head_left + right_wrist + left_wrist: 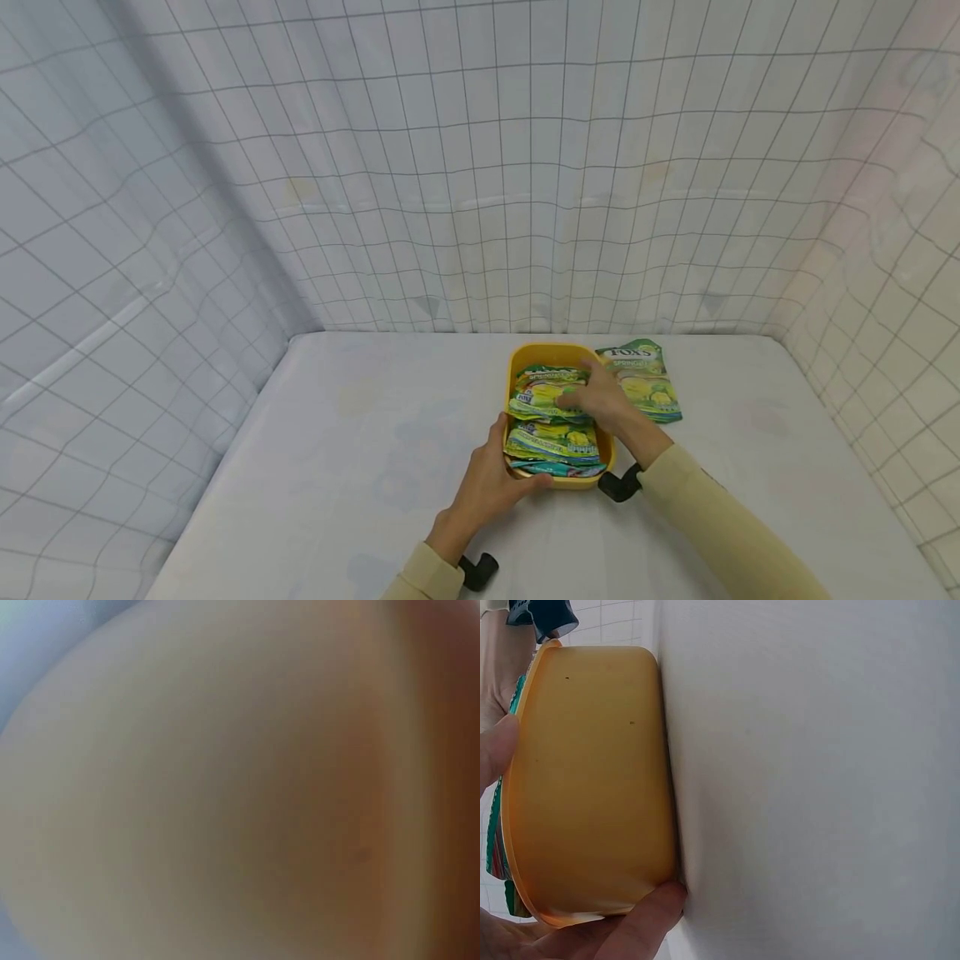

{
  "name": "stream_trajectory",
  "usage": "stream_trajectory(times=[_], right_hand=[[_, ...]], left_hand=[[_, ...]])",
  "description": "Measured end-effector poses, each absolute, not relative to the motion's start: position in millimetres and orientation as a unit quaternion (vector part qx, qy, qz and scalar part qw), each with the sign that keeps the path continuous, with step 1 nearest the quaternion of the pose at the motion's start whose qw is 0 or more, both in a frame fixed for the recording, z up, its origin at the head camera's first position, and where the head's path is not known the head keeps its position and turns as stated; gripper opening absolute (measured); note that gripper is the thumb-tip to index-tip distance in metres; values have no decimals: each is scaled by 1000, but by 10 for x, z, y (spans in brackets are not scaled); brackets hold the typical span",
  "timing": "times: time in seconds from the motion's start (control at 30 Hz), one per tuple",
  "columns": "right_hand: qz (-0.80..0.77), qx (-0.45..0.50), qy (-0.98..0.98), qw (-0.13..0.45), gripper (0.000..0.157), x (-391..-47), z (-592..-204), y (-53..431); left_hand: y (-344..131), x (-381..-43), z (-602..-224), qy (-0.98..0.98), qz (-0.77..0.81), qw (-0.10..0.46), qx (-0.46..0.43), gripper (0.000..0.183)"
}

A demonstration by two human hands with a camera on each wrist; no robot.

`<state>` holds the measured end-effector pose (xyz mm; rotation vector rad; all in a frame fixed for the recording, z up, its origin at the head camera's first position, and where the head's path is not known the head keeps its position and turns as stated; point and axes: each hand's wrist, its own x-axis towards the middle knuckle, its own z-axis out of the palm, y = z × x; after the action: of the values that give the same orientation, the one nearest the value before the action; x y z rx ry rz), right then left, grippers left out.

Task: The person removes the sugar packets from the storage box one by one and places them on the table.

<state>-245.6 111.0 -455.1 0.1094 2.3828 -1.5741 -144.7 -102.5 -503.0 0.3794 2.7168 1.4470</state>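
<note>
A yellow plastic tub (551,353) stands on the white table, with several green and yellow candy packets inside. My left hand (487,483) grips its near left corner, thumb on the near rim and fingers along the side. In the left wrist view, fingertips press the tub's wall (592,772) low down, close to the tabletop. Reaching into the tub from the right, my right hand (603,398) holds the upper candy packet (546,392), its thumb across the printed front. Another candy packet (558,442) lies nearer, over a teal-edged one (551,469). The right wrist view is a blur.
A green Fox's candy packet (645,383) lies flat on the table just right of the tub, partly behind my right hand. White grid-patterned cloth walls (480,208) rise at the back and both sides of the table (360,433).
</note>
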Motion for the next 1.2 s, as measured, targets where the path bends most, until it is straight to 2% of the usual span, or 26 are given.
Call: stream_trajectory(times=[0.13,0.37,0.57,1.2], right_hand=[[-542,36,828,143,92,-2466,-4564,1116],[-563,26,812,151,77,-2476,-4619,1126],[-572,15,806,152,71,-2480,-4652,1108],[-572,25,807,145,73,-2492,-4663,1084]], left_hand=[[-1022,-1450,-5031,875,468,19,123,121],[-1020,-1449,-5030,875,468,21,120,121],[-1021,-1457,-5044,875,468,17,124,121],[-1024,-1473,-5032,874,473,29,111,121]])
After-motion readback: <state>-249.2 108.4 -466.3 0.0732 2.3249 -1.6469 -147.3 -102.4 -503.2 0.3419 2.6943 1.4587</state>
